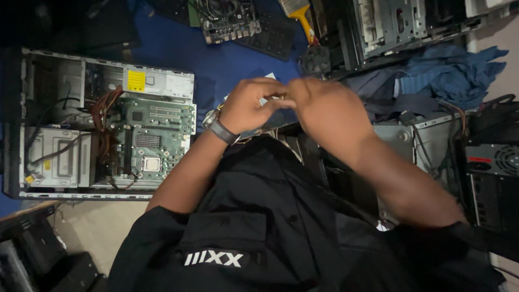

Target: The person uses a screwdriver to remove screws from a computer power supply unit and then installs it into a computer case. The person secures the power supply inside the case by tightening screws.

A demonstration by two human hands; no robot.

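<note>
- Two hands meet mid-frame: your left hand (251, 105) and right hand (324, 111), fingertips touching.
- Grip narrow on something small; can't tell what.
- Open computer case (102, 124) lies left, nearer left hand.

The left hand (250, 105) and right hand (324, 111) meet fingertip to fingertip above a blue mat (216, 59). An open computer case (102, 127), motherboard (154, 138) exposed, lies to the left.

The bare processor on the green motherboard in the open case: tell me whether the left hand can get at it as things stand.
Probably yes. The case lies open on its side, the processor is uncovered with no cable across it, and the left hand hovers just beside it, though it meets the right hand.
</note>
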